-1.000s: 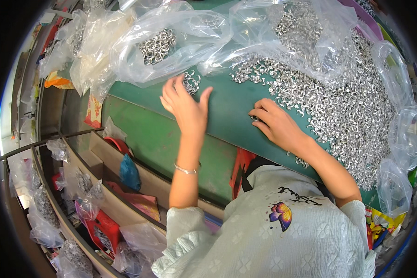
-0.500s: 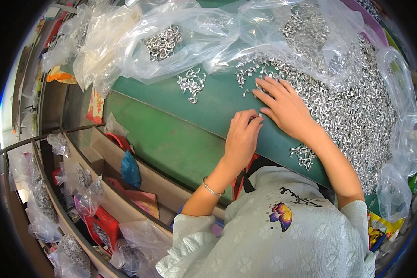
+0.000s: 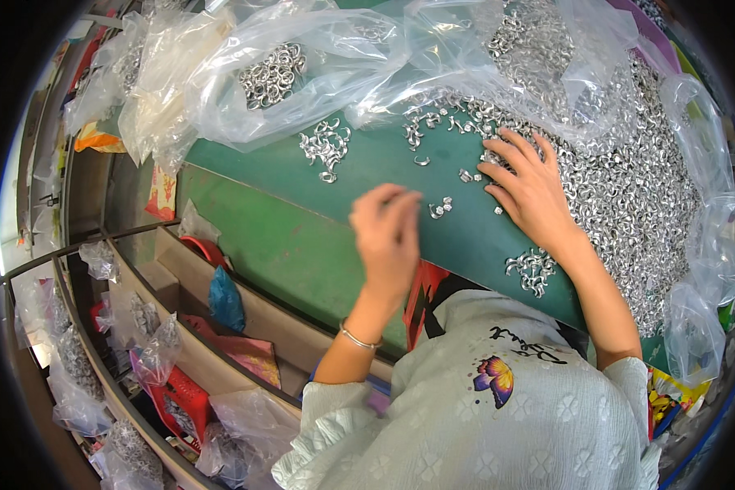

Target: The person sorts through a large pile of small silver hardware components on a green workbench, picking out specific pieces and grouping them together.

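My right hand [image 3: 529,186] lies palm down with its fingers spread, at the left edge of a big heap of small curved silver metal pieces [image 3: 629,212]. A few pieces lie loose by its fingertips. Over the green work surface hangs my left hand [image 3: 386,233], its fingers bent and smeared by motion, so whether it holds a piece is unclear. Just right of it is a little group of pieces [image 3: 440,207]. Another small cluster [image 3: 325,147] lies farther left, and one more [image 3: 532,271] sits by my right forearm.
Clear plastic bags [image 3: 343,69] line the far side, one with silver rings [image 3: 272,75] in it. At the left stand brown divided compartments [image 3: 192,282] holding bagged pieces, a blue bag [image 3: 226,299] and a red basket [image 3: 189,400]. A purple container rim [image 3: 657,33] shows at far right.
My left hand has moved left, away from my right hand. My right hand has shifted right toward the heap. Several pieces now show on the surface between the two hands.
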A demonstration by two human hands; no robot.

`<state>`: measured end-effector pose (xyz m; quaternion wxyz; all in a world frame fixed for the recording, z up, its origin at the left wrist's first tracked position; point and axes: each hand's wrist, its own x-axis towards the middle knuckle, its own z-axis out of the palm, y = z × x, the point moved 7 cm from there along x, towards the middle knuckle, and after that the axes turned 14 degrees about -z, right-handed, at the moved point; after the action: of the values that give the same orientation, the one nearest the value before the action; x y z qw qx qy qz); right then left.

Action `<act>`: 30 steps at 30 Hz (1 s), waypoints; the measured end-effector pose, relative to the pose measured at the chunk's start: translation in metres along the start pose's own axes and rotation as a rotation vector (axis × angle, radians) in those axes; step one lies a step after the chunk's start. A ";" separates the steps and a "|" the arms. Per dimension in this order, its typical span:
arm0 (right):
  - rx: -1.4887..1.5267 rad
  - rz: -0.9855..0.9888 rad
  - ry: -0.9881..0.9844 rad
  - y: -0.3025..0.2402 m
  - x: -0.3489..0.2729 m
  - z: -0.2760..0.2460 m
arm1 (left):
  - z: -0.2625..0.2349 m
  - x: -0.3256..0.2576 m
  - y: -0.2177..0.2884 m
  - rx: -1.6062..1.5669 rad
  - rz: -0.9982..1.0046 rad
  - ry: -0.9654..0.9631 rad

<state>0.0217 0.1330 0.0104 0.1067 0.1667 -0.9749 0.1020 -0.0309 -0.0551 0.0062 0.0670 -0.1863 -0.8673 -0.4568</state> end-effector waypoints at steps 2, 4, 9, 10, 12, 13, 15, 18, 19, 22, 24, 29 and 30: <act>-0.016 0.109 0.107 0.004 0.001 -0.003 | -0.018 0.013 -0.008 -0.007 -0.066 0.100; -0.058 0.177 0.153 0.003 0.007 0.001 | -0.015 0.013 -0.006 -0.040 -0.092 0.065; -0.062 0.107 0.051 -0.005 0.001 0.009 | 0.028 -0.009 0.027 0.263 0.105 -0.318; -0.070 0.105 0.045 -0.004 -0.002 0.001 | 0.029 -0.008 0.019 0.199 0.062 -0.318; -0.095 0.109 0.049 -0.002 -0.009 -0.010 | 0.030 -0.006 0.002 0.173 0.008 -0.303; -0.093 0.152 0.086 0.002 -0.015 -0.014 | 0.029 -0.003 -0.003 0.158 -0.017 -0.299; -0.087 0.234 0.158 0.010 -0.024 -0.020 | 0.024 0.002 -0.005 0.133 -0.049 -0.243; 0.027 0.196 0.238 0.001 -0.015 -0.020 | 0.021 0.004 0.004 0.090 -0.072 -0.146; 0.064 0.177 0.250 -0.004 -0.009 -0.019 | 0.021 0.003 0.006 0.117 -0.086 -0.152; 0.071 0.066 0.093 -0.024 0.007 0.002 | 0.022 0.002 0.002 0.191 -0.136 -0.170; 0.067 0.043 -0.041 -0.032 0.002 0.014 | 0.019 0.006 -0.006 0.193 -0.133 -0.199; 0.100 0.053 0.089 -0.025 -0.013 -0.006 | 0.016 0.001 0.003 0.097 -0.079 -0.290; 0.089 0.075 0.169 -0.021 -0.014 -0.011 | 0.020 0.000 0.005 0.112 -0.076 -0.309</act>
<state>0.0440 0.1203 0.0208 0.1769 0.1255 -0.9625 0.1627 -0.0277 -0.0367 -0.0016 -0.0744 -0.2177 -0.8977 -0.3759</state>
